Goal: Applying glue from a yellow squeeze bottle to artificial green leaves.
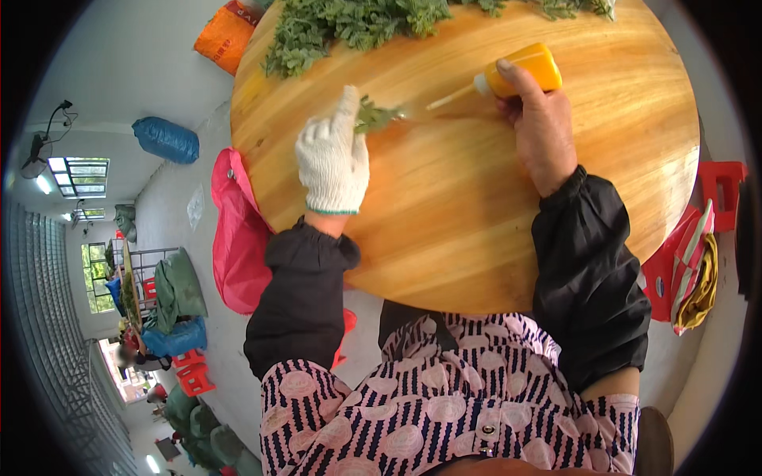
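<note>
My left hand (333,163), in a white knitted glove, pinches a small green leafy sprig (376,117) over the round wooden table (444,226). The sprig points right, and its far end is slightly blurred. My bare right hand (544,131) is wrapped round a yellow squeeze bottle (538,68), thumb along its side. The bottle lies tilted, its long thin nozzle (451,97) aimed left and down towards the sprig. A gap shows between the nozzle's tip and the sprig. Black sleeves cover both my forearms.
A heap of green leafy sprigs (357,30) lies along the table's far edge. Left of the table are an orange sack (227,38), a blue bag (167,140) and a pink cloth or bag (236,246). A red stool (721,186) and bags (684,274) stand at right.
</note>
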Available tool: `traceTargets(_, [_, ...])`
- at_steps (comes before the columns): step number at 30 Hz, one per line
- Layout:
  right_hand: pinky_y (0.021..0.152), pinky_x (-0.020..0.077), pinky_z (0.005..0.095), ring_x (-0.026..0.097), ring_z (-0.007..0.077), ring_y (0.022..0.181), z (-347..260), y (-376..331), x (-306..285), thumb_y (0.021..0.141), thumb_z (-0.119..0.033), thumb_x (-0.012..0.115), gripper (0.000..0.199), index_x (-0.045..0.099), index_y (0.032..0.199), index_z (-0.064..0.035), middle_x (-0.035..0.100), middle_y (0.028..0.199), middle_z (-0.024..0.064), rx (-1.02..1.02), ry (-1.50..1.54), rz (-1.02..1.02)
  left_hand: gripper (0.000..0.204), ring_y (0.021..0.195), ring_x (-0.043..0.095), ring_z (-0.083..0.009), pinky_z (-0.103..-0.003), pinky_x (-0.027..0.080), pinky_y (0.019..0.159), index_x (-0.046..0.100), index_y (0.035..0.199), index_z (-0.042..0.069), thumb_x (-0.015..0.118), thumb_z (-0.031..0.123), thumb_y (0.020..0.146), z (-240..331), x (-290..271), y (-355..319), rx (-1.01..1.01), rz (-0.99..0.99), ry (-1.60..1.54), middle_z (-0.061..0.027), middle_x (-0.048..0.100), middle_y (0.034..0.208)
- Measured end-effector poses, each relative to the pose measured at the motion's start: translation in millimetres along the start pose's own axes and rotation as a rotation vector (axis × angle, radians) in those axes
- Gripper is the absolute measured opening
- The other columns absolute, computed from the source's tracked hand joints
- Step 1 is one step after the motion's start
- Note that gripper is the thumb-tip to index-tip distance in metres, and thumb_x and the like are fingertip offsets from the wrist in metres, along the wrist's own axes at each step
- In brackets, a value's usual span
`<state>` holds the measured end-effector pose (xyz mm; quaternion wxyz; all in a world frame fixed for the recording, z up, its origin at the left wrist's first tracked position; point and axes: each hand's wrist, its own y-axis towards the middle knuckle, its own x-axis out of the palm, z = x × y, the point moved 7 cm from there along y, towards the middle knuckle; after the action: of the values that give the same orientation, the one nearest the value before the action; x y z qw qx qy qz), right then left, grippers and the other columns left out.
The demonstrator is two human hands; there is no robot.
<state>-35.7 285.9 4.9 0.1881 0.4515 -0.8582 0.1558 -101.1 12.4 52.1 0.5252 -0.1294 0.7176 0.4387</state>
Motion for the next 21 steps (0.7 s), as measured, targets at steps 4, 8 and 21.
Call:
traceTargets(4, [0.071,0.0500,0.0245,0.060,0.0092,0.075,-4,-4,-1,0.085,-0.034,0.083,0.036,0.070,0.101,-0.0049,0.069,0.093,0.0023,-0.020,0.008,0.029,0.073,0.102,0.063,-0.0407,-0.049,0.051,0.094,0.050,0.150,0.001,0.067,-0.001,0.078,28,-33,-34,0.072,0.015,-0.163,-0.0210,0.068,0.116])
traceTargets(8, [0.082,0.0525,0.0281,0.064,0.0132,0.095,-13,-9,2,0.091,-0.030,0.080,0.037,0.067,0.114,-0.0041,0.068,0.107,0.0055,-0.039,0.038,-0.082,0.063,0.109,0.066,-0.0348,-0.040,0.052,0.099,0.052,0.147,-0.004,0.064,-0.004,0.085,26,-53,-47,-0.218,0.284,-0.543,-0.0249,0.063,0.138])
traceTargets(21, [0.076,0.0528,0.0253,0.063,0.0099,0.082,-17,-10,3,0.086,-0.032,0.083,0.038,0.070,0.107,-0.0037,0.070,0.096,0.0032,-0.082,0.049,-0.059,0.065,0.081,0.062,-0.0125,-0.026,0.053,0.075,0.048,0.153,0.003,0.069,0.000,0.091,-47,15,-2,-0.588,0.234,-0.393,-0.0040,0.070,0.096])
